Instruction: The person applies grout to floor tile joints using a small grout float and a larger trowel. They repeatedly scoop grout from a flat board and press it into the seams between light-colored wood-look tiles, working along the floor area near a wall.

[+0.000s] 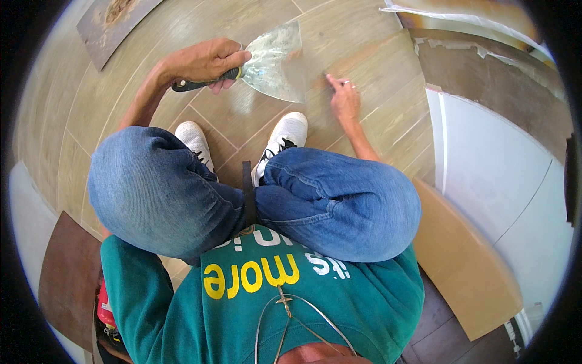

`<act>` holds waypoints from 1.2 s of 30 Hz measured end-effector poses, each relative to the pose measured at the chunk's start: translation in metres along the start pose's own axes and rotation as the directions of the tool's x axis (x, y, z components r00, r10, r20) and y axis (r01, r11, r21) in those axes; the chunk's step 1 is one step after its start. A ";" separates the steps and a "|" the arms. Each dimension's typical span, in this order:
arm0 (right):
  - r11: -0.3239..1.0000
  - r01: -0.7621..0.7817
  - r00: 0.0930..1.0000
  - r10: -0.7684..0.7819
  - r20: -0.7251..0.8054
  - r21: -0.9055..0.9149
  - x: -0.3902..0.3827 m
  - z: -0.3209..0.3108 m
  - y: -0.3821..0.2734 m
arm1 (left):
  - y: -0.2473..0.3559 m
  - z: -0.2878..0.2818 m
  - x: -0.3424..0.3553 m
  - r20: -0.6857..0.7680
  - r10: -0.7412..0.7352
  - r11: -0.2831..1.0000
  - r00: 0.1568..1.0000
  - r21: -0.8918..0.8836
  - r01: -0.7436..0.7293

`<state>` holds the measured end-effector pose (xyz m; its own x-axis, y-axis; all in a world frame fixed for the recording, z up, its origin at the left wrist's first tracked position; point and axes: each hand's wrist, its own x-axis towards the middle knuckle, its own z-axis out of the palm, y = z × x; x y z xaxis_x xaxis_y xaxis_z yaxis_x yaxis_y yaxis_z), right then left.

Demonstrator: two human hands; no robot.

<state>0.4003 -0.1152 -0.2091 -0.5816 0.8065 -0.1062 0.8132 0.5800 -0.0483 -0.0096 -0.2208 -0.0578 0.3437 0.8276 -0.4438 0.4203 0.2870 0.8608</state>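
Note:
My left hand (209, 60) is closed around the black handle of a wide putty knife (276, 64). The broad metal blade is smeared with pale residue and points right, over the wood-look floor. To the right of the blade, my right hand (345, 100) reaches low over the floor. Its index finger is stretched forward, while the other fingers are partly bent and a ring shows on one. A small dark spot lies by that fingertip; whether the finger touches the floor I cannot tell. Nothing shows held in this hand.
Between my knees, white shoes (285, 130) stand on the tiled floor (236, 136). A dark board with brown powder (115, 12) lies far left. Along the right are a white panel (485, 158) and a tan board (464, 255). A brown board (70, 279) and a red object (104, 306) sit near left.

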 end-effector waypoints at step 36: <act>0.904 0.412 0.911 -0.404 -0.085 0.118 -0.030 -0.015 0.022 | -0.006 0.003 -0.010 -0.077 0.038 0.999 0.996 0.022 -0.037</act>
<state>0.4351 -0.1247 -0.1917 -0.8602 0.5099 0.0072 0.4979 0.8428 -0.2044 -0.0131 -0.2318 -0.0589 0.2939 0.8726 -0.3901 0.4254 0.2461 0.8709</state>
